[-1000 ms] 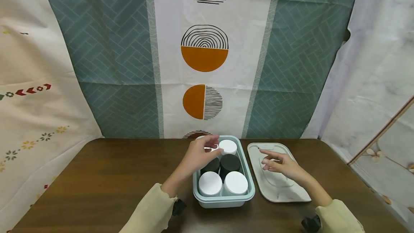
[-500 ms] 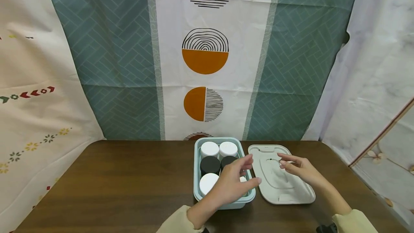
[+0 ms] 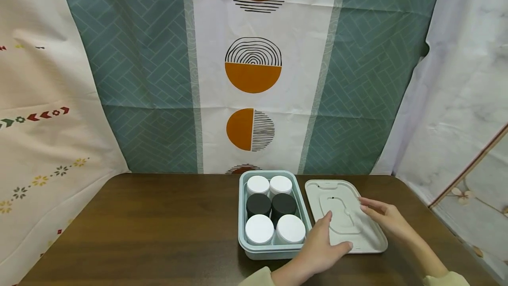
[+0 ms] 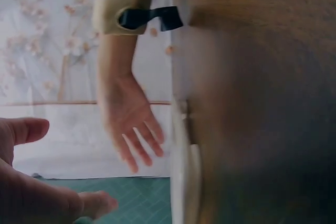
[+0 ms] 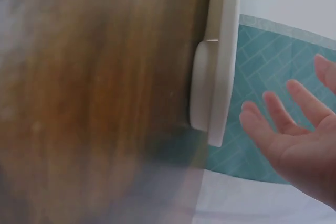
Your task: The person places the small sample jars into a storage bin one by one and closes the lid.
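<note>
A pale lid (image 3: 345,220) lies on the table beside a light blue box. My left hand (image 3: 319,244) is at the lid's near left corner, thumb and fingers spread apart, holding nothing. At the lid's right edge is my right hand (image 3: 385,217), its fingers extended and loosely bent. Whether either hand touches the lid cannot be told from the head view. In the right wrist view the lid (image 5: 223,66) appears edge-on, apart from the right hand (image 5: 299,135). The light blue box (image 3: 274,253) holds several round-topped jars, white-capped (image 3: 259,229) and black-capped (image 3: 283,205).
The brown wooden table (image 3: 158,224) extends to the left of the box. Patterned cloth (image 3: 254,78) hangs behind the table, and more cloth (image 3: 468,78) hangs at the right side.
My left hand has moved right, from above the box to the lid's near left corner. The right hand has shifted right to the lid's right edge. The lid and box stay put.
</note>
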